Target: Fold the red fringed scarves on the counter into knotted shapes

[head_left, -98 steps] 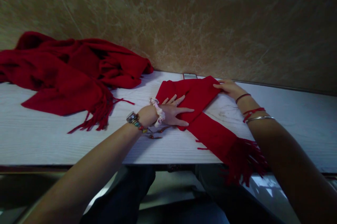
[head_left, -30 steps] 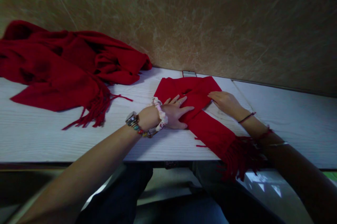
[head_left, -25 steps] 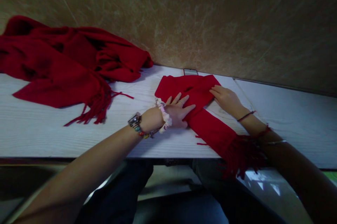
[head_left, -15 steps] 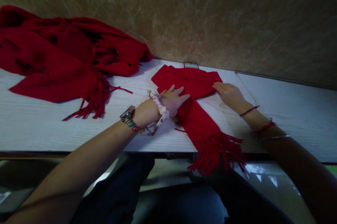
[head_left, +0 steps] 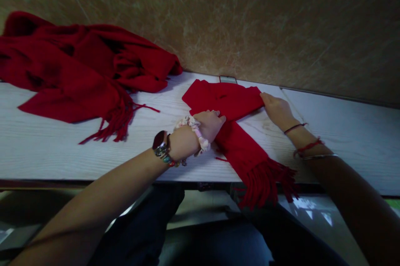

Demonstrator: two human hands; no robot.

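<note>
Head view: the left hand curls, pinching the folded scarf on the table (fringe hangs off the edge); the right hand presses flat on its right corner.

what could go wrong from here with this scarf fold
The fringed end hangs over the table edge; its weight may drag the folded scarf askew or off.
Only the left hand, curled at the crossing, and the right hand at one corner pin it; the fold could slip open if either lifts.
</note>
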